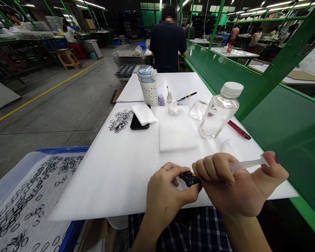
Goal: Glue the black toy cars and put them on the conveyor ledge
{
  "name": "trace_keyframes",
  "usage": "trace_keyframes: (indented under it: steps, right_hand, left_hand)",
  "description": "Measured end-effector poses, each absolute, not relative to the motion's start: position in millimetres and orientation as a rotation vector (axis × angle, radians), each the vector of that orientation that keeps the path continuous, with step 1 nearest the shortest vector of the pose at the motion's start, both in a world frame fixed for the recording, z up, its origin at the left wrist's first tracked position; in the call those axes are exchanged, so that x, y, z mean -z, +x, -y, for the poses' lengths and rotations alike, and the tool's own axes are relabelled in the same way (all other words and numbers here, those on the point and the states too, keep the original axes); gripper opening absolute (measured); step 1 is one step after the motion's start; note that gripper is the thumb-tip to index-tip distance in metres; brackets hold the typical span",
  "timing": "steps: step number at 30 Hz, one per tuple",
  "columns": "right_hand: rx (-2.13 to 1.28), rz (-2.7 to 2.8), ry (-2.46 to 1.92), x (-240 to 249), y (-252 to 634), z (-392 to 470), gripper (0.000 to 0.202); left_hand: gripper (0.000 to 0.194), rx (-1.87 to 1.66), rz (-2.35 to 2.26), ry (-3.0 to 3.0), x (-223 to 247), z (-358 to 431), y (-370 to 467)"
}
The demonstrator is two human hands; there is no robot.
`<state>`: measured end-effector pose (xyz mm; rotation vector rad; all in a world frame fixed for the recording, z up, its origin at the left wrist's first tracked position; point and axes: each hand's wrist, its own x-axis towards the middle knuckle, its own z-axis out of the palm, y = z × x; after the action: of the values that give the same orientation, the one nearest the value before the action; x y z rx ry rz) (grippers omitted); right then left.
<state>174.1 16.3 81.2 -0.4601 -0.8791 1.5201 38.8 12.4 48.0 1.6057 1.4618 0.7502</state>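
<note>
My left hand [168,190] is closed on a small glossy black part [189,177], held between thumb and fingers above the front of the white table. My right hand [233,185] wraps round a syringe with a translucent plunger [248,163]. Its thumb presses on the plunger's end, and the fingers hide the barrel. The two hands meet at the black part, where a bit of yellow shows. The syringe's tip is hidden. Just beyond them lies a white foam pad [178,138].
Black rings [120,120] lie beside a phone [136,123] under a white cloth [144,113]. Behind stand a tumbler [149,89] and a small bottle [169,98]. On the right are a clear bottle [219,113] and a red cutter [238,130]. A blue-edged tray [76,148] holds more rings.
</note>
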Motion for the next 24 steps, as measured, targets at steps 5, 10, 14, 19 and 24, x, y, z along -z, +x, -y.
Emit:
trace_keyframes:
  steps: [5, 10, 14, 19, 24]
  right_hand:
    - [-1.514, 0.905, -0.421, -78.2, 172.7, -17.6, 0.060]
    - [-1.506, 0.917, -0.463, -78.8, 171.3, -17.6, 0.062]
    - [-1.473, 0.923, -0.481, -79.1, 170.3, -16.8, 0.061]
    - [-1.477, 0.921, -0.464, -77.6, 170.1, -15.2, 0.062]
    - [-1.430, 0.931, -0.475, -76.9, 169.8, -13.0, 0.063]
  left_hand:
    - [0.031, -0.751, -1.469, 1.606, -46.0, -12.6, 37.9]
    - [0.031, -0.747, -1.471, 1.600, -43.4, -12.5, 37.9]
    - [0.029, -0.768, -1.467, 1.615, -41.5, -12.9, 37.9]
    - [0.030, -0.776, -1.465, 1.616, -41.3, -12.8, 37.6]
    - [0.030, -0.789, -1.456, 1.617, -40.2, -12.2, 37.8]
